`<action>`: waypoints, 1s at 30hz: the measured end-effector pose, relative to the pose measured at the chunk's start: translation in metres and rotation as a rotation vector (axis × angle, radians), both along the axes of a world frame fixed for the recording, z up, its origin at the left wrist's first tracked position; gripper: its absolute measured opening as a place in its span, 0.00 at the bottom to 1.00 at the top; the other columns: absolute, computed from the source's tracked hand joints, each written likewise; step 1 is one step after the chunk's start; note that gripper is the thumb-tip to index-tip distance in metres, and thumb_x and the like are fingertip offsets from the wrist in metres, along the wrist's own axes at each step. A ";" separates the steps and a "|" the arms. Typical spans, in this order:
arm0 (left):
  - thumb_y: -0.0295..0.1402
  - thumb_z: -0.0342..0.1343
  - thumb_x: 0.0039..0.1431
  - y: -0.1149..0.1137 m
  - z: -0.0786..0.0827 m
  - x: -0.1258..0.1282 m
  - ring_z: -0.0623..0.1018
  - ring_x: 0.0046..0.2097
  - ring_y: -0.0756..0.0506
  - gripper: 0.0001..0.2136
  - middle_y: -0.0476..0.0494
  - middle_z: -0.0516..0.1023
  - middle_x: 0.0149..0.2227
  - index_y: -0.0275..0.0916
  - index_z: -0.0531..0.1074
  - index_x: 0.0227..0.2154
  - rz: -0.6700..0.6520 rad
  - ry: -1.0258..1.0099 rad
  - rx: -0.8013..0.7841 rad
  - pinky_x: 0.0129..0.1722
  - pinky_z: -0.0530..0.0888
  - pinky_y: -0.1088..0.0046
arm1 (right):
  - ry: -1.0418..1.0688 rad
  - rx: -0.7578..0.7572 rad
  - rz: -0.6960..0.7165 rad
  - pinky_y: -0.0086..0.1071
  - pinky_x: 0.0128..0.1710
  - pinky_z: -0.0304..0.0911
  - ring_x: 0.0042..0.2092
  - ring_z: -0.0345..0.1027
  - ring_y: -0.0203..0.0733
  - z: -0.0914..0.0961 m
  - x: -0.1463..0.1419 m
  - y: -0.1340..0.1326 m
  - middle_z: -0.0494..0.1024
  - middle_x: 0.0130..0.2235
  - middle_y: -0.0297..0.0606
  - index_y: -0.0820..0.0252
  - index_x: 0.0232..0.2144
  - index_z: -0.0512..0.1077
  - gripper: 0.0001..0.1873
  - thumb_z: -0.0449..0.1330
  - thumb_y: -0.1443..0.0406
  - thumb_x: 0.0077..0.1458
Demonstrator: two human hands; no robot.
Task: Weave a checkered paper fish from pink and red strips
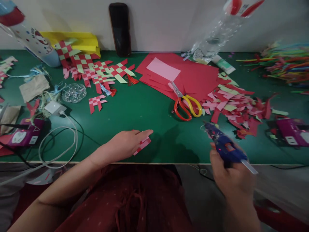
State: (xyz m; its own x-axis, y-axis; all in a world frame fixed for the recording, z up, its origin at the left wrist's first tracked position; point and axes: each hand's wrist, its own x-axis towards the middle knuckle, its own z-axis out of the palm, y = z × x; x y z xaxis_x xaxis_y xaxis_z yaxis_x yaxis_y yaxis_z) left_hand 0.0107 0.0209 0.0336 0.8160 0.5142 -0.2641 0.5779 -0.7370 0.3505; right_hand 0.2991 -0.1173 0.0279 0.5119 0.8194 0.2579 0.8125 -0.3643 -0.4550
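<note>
Near the front edge of the green table, my left hand (129, 143) is closed over a small pink-and-red folded paper piece (143, 145). Its fingers cover most of that paper. At the right, my right hand (229, 174) grips a dark blue hot glue gun (224, 143), slightly blurred, with a clear glue stick (249, 167) sticking out of its rear. The gun's nozzle points up and left, close to scissors (185, 104) with one red and one yellow handle. Woven red, pink and pale green paper fish (98, 69) lie at the back left.
Red paper sheets (154, 75) lie at the back, beside a heap of paper scraps (238, 104). A phone (120, 29) leans on the wall. Two bottles (214, 40) stand at the back. At left are a white charger (55, 108) with its cable and a dish of beads (74, 92).
</note>
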 end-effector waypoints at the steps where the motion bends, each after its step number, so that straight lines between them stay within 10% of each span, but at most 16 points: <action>1: 0.27 0.44 0.67 0.002 0.002 0.001 0.78 0.44 0.43 0.25 0.41 0.76 0.47 0.41 0.52 0.65 -0.019 0.017 -0.017 0.42 0.74 0.67 | 0.072 -0.007 0.026 0.44 0.43 0.69 0.43 0.75 0.54 0.001 -0.003 -0.004 0.78 0.46 0.50 0.61 0.45 0.75 0.23 0.54 0.52 0.58; 13: 0.27 0.41 0.68 0.004 0.004 0.002 0.76 0.43 0.46 0.16 0.42 0.75 0.45 0.41 0.66 0.55 -0.042 -0.008 -0.123 0.43 0.72 0.70 | 0.629 -0.159 0.505 0.33 0.40 0.73 0.38 0.77 0.42 -0.001 -0.034 -0.018 0.80 0.43 0.43 0.59 0.53 0.69 0.20 0.52 0.56 0.63; 30: 0.25 0.41 0.68 0.002 0.005 -0.003 0.71 0.42 0.47 0.10 0.44 0.71 0.39 0.37 0.68 0.38 -0.011 -0.161 -0.245 0.46 0.70 0.69 | 0.872 -0.331 0.647 0.28 0.27 0.66 0.27 0.68 0.35 -0.014 -0.057 -0.010 0.77 0.37 0.38 0.56 0.56 0.63 0.20 0.49 0.56 0.66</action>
State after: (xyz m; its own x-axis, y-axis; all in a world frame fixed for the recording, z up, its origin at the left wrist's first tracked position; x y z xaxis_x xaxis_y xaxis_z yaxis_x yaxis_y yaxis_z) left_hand 0.0072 0.0228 0.0381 0.8628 0.4420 -0.2455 0.4925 -0.6252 0.6054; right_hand 0.2420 -0.1270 0.0139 -0.1332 0.9571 -0.2572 0.3450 -0.1985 -0.9174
